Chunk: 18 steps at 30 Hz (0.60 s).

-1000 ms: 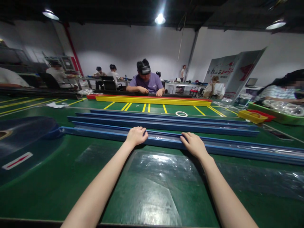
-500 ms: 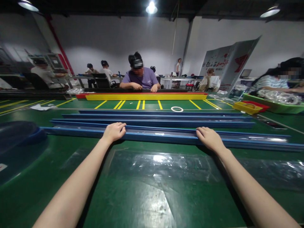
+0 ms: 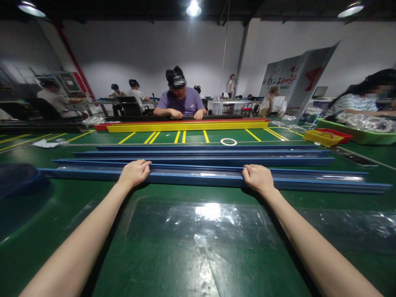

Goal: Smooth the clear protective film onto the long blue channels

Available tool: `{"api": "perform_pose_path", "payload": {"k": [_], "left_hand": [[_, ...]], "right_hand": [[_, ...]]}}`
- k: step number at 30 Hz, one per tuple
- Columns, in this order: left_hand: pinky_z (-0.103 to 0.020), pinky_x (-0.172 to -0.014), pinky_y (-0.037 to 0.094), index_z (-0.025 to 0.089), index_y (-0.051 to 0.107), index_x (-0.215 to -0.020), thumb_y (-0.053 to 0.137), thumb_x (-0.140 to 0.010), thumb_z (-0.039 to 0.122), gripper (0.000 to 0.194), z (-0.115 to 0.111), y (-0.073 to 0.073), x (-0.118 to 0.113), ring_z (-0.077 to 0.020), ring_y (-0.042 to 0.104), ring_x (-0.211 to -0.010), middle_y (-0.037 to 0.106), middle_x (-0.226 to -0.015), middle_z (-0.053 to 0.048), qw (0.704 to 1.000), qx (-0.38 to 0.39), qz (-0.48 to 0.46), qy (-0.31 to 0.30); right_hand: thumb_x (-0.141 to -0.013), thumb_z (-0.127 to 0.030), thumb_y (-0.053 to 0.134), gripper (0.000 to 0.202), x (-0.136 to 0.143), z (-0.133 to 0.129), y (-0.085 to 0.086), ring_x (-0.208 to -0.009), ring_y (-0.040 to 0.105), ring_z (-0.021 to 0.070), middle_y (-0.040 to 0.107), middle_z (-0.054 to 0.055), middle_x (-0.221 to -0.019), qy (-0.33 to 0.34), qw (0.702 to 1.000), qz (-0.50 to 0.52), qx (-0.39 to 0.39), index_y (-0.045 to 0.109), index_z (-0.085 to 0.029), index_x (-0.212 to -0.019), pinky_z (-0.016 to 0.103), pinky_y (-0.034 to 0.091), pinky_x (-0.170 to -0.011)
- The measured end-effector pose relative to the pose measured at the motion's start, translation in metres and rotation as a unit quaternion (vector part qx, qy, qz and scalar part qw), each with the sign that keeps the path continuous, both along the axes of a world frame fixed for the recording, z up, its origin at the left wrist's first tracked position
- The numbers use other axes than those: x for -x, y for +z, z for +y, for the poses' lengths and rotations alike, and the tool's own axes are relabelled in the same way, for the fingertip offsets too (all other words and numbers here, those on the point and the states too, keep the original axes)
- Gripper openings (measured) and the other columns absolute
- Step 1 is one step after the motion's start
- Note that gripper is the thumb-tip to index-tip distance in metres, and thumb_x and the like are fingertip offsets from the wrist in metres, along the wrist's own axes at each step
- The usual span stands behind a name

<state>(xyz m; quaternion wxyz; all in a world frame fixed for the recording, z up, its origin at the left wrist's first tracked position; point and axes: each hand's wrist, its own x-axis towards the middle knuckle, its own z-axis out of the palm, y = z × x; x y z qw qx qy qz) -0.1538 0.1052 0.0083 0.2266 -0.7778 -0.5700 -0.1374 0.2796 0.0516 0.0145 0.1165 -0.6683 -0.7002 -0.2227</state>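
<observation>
A long blue channel strip lies across the green table in front of me. My left hand grips it left of the middle, fingers curled over its edge. Farther right, my right hand is closed on the same strip, with its fingertips inside the channel. Just beyond lie more blue channel strips, roughly parallel to it. Nearer to me a clear plastic sheet is spread flat and shines under the lamp.
A blue round object stands at the left. Past the blue strips are a white ring, a yellow strip and a yellow tray. A green bin holds clear coils. A co-worker in purple works opposite.
Both my hands have shifted left, and the blue channel strip has moved left with them. The view has turned a little.
</observation>
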Motion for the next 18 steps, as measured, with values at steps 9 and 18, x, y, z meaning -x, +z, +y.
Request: {"api": "perform_pose_path", "payload": {"k": [9, 18], "left_hand": [[-0.034, -0.088, 0.036, 0.019, 0.061, -0.094, 0.027, -0.087, 0.037, 0.039, -0.002, 0.005, -0.041, -0.0182, 0.057, -0.085, 0.066, -0.091, -0.004, 0.998, -0.024, 0.026, -0.056], [-0.032, -0.071, 0.038, 0.015, 0.061, -0.092, 0.032, -0.086, 0.033, 0.035, -0.007, 0.001, -0.141, -0.0216, 0.057, -0.081, 0.063, -0.085, -0.009, 0.992, -0.004, -0.012, -0.122]], "right_hand": [[-0.083, -0.026, 0.028, 0.04, 0.037, 0.015, -0.001, -0.069, 0.06, 0.0193, 0.066, 0.01, -0.074, 0.023, 1.0, 0.002, -0.004, 0.065, -0.015, -0.071, 0.028, 0.032, -0.061], [-0.085, -0.027, 0.026, 0.042, 0.085, 0.023, 0.0, -0.072, 0.06, 0.0222, 0.066, 0.013, -0.077, 0.052, 0.999, -0.003, 0.012, 0.065, -0.012, -0.079, 0.031, 0.032, -0.064]]}}
